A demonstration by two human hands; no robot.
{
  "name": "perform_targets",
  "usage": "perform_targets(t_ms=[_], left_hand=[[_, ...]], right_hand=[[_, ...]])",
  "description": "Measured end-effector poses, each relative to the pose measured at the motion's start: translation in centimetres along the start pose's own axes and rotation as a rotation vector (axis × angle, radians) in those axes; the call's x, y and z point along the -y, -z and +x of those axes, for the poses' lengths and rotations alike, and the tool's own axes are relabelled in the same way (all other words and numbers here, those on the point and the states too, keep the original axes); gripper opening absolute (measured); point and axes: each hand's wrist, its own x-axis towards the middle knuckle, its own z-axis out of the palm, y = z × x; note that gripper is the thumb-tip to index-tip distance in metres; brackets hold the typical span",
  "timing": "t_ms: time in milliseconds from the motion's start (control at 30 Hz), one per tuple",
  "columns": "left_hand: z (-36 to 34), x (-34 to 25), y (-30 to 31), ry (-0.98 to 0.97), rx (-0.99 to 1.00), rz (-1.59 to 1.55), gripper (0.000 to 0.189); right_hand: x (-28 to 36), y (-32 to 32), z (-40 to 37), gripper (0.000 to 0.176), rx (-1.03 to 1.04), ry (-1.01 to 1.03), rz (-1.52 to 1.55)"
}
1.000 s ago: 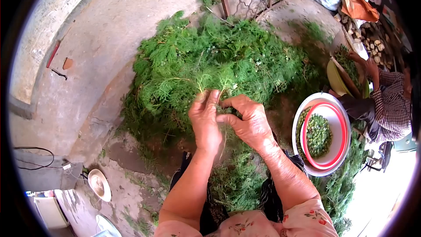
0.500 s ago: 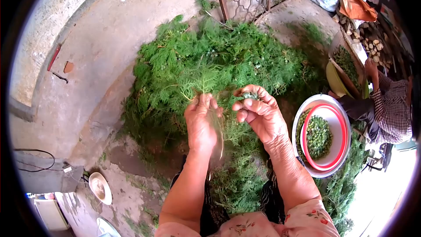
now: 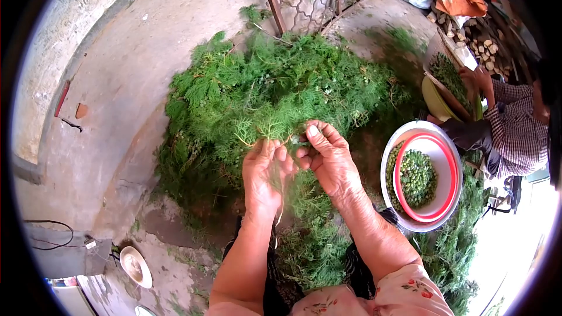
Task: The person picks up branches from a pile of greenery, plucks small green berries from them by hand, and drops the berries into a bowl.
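My left hand is closed around a feathery green sprig, its leafy end standing above the fingers and a thin stem hanging below. Right beside it, my right hand has its thumb and fingers curled together at the sprig's right side. Small pale green cones show faintly at those fingertips, partly hidden. Beneath and beyond both hands spreads a large heap of cut evergreen branches. To the right stands a metal basin holding a red-rimmed bowl and many small green cones.
Another person in a checked shirt sits at the right, hands at a container of greenery. Chopped wood and bags lie behind. A metal gate stands at the back. A pale bowl rests at lower left.
My right hand has moved left and turned, its fingers now close to the sprig in my left hand. The camera view has shifted slightly, and the other person's hands have moved.
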Motion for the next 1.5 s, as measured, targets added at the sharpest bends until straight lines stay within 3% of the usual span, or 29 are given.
perform_targets(t_ms=[100, 233, 433, 600, 633, 733, 867, 967, 1067, 1100, 1200, 1233, 1333, 1467, 1500], left_hand=[[0.0, 0.8, -0.5, -0.026, -0.046, -0.057, 0.017], [-0.7, 0.2, -1.4, 0.081, -0.101, 0.034, 0.015], [-0.4, 0.7, -0.9, 0.014, -0.105, 0.151, 0.012], [-0.7, 1.0, -0.1, 0.019, 0.032, 0.105, 0.009], [-0.6, 1.4, -0.5, 0.014, -0.029, 0.103, 0.012], [-1.0, 1.2, -1.2, -0.082, 0.045, 0.286, 0.014], [-1.7, 0.7, -0.7, -0.188, 0.105, 0.411, 0.024], [-1.7, 0.8, -0.7, -0.144, 0.063, 0.428, 0.031], [-1.8, 0.5, -1.4, -0.164, 0.167, 0.376, 0.032], [-1.7, 0.6, -1.4, -0.168, 0.158, 0.399, 0.028], [-1.4, 1.0, -0.7, -0.177, 0.127, 0.471, 0.018], [-1.3, 1.2, -0.4, -0.159, 0.153, 0.387, 0.013], [-1.3, 1.2, -0.4, -0.172, 0.164, 0.428, 0.015], [-1.0, 1.7, -0.3, -0.238, 0.149, 0.567, 0.015], [-1.0, 1.9, -0.6, -0.27, 0.155, 0.596, 0.013]], right_hand=[[-0.5, -0.1, 0.0, 0.017, -0.054, -0.016, -0.028], [-0.8, 0.0, 0.1, 0.016, 0.002, 0.034, 0.099], [0.1, -0.3, -0.5, 0.019, 0.04, 0.084, 0.011], [0.5, 0.0, -0.2, 0.019, -0.115, 0.071, -0.052], [0.7, 0.2, -0.2, 0.018, -0.126, 0.065, -0.052], [1.3, 0.2, -0.4, 0.014, -0.228, 0.067, 0.056], [4.5, 3.9, 1.3, 0.006, -0.123, 0.287, 0.159], [5.3, 3.0, 0.3, 0.01, -0.037, 0.217, 0.147], [6.0, 2.7, -0.1, 0.019, 0.104, 0.247, 0.19], [6.1, 2.6, -0.3, 0.028, 0.101, 0.268, 0.173], [6.3, 3.6, -0.1, 0.03, 0.135, 0.2, 0.236], [6.2, 3.7, -0.1, 0.033, 0.133, 0.238, 0.151], [5.8, 2.6, -0.7, 0.018, 0.04, 0.245, -0.314], [5.2, 1.1, -1.6, 0.034, 0.219, 0.332, -0.8], [4.4, 1.2, -1.3, 0.036, 0.228, 0.478, -0.888]])
